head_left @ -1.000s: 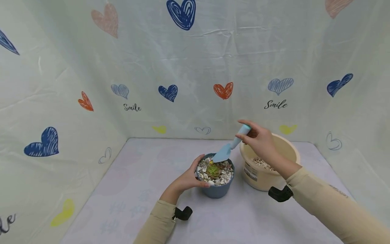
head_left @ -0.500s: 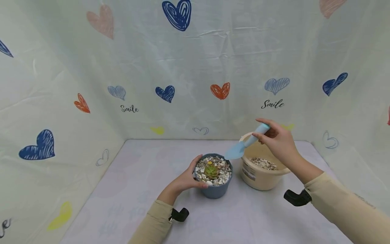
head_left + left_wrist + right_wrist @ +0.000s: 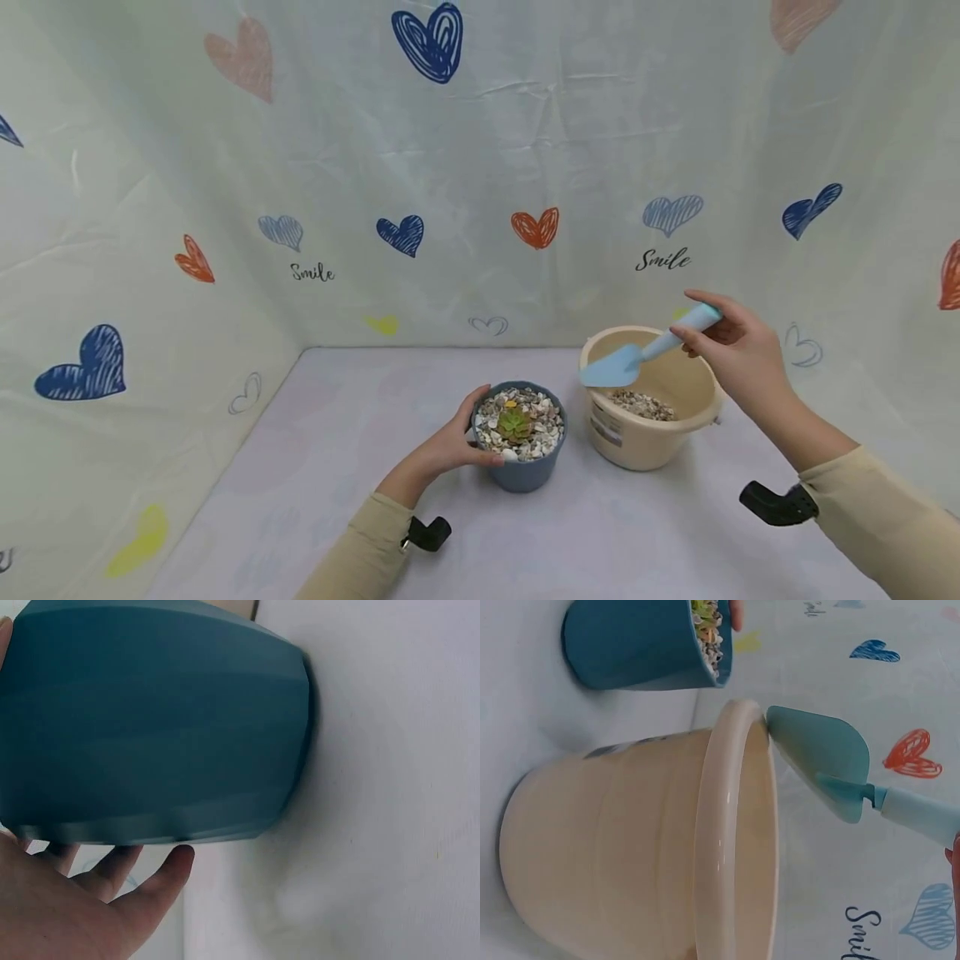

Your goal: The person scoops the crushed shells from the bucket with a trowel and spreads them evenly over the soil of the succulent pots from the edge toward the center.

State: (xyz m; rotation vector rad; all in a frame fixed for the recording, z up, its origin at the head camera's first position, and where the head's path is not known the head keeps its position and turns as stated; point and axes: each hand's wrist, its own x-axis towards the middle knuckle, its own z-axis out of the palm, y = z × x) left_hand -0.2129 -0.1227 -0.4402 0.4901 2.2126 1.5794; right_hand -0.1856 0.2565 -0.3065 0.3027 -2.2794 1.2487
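My left hand (image 3: 459, 442) holds the rim and left side of a blue flowerpot (image 3: 522, 477) standing on the table, thumb at the front of the rim. Pebbles fill the pot around a small green succulent (image 3: 514, 425) at its middle. In the left wrist view the pot's wall (image 3: 157, 727) takes up most of the picture, fingers (image 3: 161, 889) along its side. My right hand (image 3: 738, 350) grips a light blue hand trowel (image 3: 617, 367) by its handle, the blade tilted down at the left rim of a cream bucket (image 3: 637, 446). The right wrist view shows the blade (image 3: 825, 754) overlapping that rim.
Loose pebbles (image 3: 643, 406) lie at the bottom of the bucket, which stands right of the flowerpot. A pale cloth (image 3: 360, 400) covers the table. Behind it hangs a white curtain (image 3: 450, 167) printed with hearts.
The trowel has moved right with my right hand, from above the flowerpot to over the bucket's left side. My left hand has stayed on the pot. The whole view has shifted slightly.
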